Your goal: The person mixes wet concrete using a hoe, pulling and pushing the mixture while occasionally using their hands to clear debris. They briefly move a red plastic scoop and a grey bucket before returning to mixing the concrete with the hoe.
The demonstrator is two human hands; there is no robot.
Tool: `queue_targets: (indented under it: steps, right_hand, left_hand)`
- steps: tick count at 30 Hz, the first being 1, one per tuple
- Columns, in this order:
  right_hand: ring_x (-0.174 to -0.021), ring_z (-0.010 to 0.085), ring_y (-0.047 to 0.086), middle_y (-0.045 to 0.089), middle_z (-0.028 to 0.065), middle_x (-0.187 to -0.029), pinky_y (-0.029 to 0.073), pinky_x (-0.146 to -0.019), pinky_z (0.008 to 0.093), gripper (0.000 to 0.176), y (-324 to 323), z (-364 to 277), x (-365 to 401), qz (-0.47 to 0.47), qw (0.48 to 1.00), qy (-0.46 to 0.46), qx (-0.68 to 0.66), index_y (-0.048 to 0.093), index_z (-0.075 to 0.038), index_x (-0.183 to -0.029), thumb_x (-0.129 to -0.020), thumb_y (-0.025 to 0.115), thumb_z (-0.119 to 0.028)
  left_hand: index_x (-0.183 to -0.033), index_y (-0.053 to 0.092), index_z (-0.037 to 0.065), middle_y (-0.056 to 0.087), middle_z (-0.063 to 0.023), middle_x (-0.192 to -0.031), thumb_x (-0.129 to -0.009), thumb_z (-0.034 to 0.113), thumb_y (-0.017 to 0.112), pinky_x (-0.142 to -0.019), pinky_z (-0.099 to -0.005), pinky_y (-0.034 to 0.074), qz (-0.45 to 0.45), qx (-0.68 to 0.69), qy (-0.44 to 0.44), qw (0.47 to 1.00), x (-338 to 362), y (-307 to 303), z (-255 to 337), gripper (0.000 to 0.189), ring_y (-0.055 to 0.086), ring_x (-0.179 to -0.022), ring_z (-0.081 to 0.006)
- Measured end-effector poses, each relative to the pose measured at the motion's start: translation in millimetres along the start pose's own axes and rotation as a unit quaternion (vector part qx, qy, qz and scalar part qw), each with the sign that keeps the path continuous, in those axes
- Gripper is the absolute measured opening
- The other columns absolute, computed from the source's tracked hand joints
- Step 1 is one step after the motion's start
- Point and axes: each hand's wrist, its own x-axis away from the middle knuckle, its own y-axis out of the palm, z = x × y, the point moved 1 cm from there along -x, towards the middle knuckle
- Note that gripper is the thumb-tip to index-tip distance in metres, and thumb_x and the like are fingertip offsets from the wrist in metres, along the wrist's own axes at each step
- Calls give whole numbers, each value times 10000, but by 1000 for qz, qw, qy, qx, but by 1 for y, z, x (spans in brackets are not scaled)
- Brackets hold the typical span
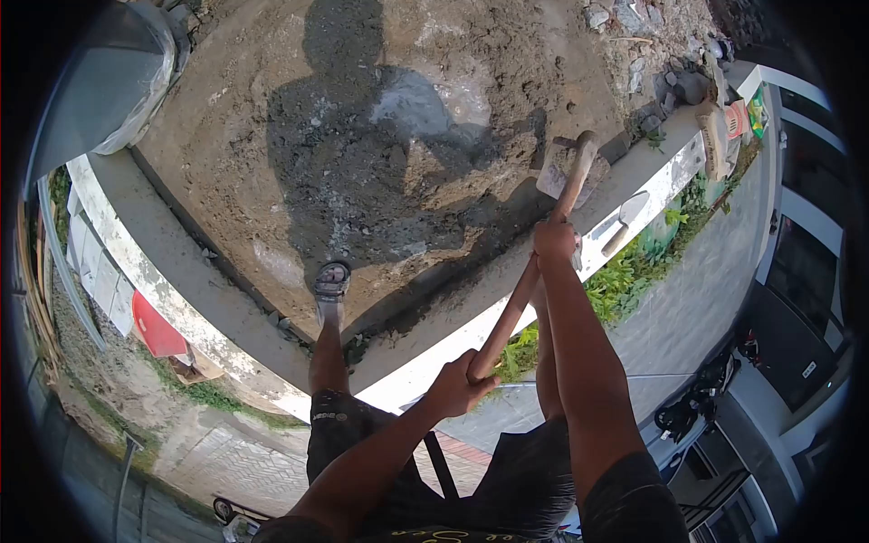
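A hoe with a long wooden handle [514, 317] slants across the view, its flat metal blade [554, 174] at the far end over the dirt by the wall. My left hand [457, 386] is wrapped round the near end of the handle, in front of my body. Farther up, my right hand [555, 242] grips the handle below the blade. Beneath the blade lies a bed of brown soil [226, 172], with a grey powdery patch [412, 104] in my shadow. My sandalled foot [332, 282] stands at the soil's near corner.
A low white-topped wall [434, 348] borders the soil, with a trowel [625, 224] lying on its right side. Rubble and a torn sack [715, 140] sit at upper right. A large grey container [113, 81] stands at upper left. Plants [625, 290] grow outside the wall; a motorbike [692, 407] is parked beyond.
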Motion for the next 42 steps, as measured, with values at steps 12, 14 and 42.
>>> queue_targets:
  steps: [12, 14, 42]
  right_hand:
    - [-1110, 395, 614, 520, 285, -1216, 559, -870, 418, 613, 128, 48, -117, -165, 982, -17, 92, 274, 28, -1351, -853, 572, -171]
    - [-1098, 398, 617, 531, 267, -1173, 565, -857, 427, 593, 118, 21, -69, -166, 985, 14, 52, 274, 36, -1313, -840, 583, -143]
    - [-555, 225, 501, 490, 108, -748, 507, -552, 407, 168, 182, -39, 108, -290, 638, 357, -617, 436, -34, -965, -820, 521, -25]
  left_hand:
    - [-987, 468, 62, 466, -14, -661, -843, 41, 631, -429, -275, 364, -25, 436, -168, 884, -90, 44, -11, 219, 463, -507, -102]
    - [-953, 480, 61, 468, -14, -632, -849, 27, 627, -423, -275, 355, -24, 415, -184, 891, -74, 29, -34, 184, 456, -485, -107]
    - [-1081, 574, -34, 649, -156, -762, -802, 158, 674, -615, -362, 526, 12, -243, -186, 952, 50, -204, 80, 353, 660, -643, -250]
